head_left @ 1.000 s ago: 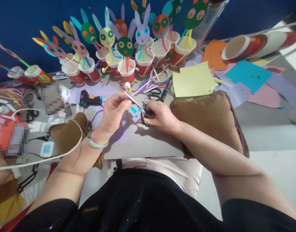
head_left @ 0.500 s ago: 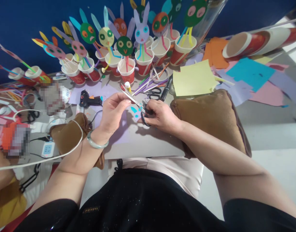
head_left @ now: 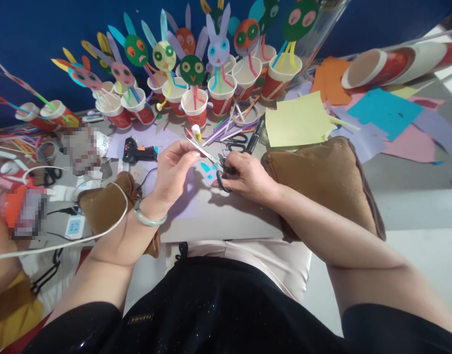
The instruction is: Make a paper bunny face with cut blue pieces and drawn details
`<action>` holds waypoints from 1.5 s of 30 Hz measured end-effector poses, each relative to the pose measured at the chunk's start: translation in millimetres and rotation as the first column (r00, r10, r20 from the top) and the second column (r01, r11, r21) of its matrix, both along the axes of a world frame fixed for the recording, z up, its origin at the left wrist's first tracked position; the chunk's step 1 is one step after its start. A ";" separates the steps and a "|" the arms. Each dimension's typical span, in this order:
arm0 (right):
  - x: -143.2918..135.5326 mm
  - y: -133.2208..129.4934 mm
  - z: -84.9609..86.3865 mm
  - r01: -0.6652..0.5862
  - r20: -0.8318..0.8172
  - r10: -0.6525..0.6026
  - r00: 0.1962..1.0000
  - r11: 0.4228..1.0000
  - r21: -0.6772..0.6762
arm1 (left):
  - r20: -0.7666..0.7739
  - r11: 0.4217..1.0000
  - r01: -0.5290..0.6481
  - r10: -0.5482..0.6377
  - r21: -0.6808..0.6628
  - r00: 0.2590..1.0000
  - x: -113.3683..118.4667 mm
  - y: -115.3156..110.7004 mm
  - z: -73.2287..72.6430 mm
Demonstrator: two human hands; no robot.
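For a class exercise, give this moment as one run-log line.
right hand: holding scissors; left hand: pinched near scissors, contents unclear; nearby: paper rabbit cutout, glue gun

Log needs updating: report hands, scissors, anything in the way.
Right hand gripping scissors. Left hand pinched alongside, contents unclear. Paper rabbit face close by.

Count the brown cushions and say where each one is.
2: one brown cushion partly covered by the left forearm, a second brown cushion partly covered by the right forearm. More could be hidden.

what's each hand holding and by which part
The right hand holds scissors by the black handles. Whether the left hand pinches anything cannot be told.
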State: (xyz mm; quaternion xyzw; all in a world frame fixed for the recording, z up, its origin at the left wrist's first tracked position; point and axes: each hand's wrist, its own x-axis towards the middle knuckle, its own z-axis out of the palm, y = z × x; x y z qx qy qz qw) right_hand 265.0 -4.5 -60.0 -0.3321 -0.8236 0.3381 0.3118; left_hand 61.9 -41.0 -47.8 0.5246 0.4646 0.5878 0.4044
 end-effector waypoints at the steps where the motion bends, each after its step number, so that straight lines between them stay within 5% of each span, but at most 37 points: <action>1: 0.0 0.2 -0.2 0.000 0.001 0.000 1.000 1.000 -0.002 | -0.003 1.000 -0.010 0.010 -0.007 1.000 -0.1 0.4 -0.4; 7: -0.7 -1.1 0.8 0.026 -0.040 -0.028 0.999 0.999 -0.034 | -0.014 1.000 -0.020 0.020 -0.006 1.000 -0.2 -0.2 0.1; 10: -0.5 -3.9 5.9 0.037 -0.177 -0.074 0.981 0.978 -0.206 | 0.006 1.000 0.001 -0.001 -0.006 1.000 0.4 -1.7 2.8; 13: 0.1 -6.3 12.0 -0.082 -0.367 -0.104 0.924 0.886 -0.457 | 0.054 0.999 0.028 -0.027 -0.019 0.998 2.4 -2.4 5.7; 16: -0.4 -6.9 13.7 -0.199 -0.496 -0.135 0.858 0.803 -0.562 | 0.065 0.995 0.053 -0.047 -0.080 0.997 5.2 -2.5 7.3; 22: -2.8 -6.5 5.0 -0.202 -0.528 -0.208 0.823 0.762 -0.615 | 0.018 0.969 0.143 -0.142 -0.203 0.990 6.8 -3.9 5.5; 29: -3.0 -8.0 4.4 -0.183 -0.504 -0.176 0.845 0.791 -0.583 | -0.039 0.935 0.223 -0.242 -0.275 0.969 8.9 -6.4 12.0; 45: -1.8 -6.8 4.5 -0.191 -0.469 -0.127 0.874 0.797 -0.573 | -0.149 0.943 0.236 -0.275 -0.236 0.950 11.3 -7.6 14.0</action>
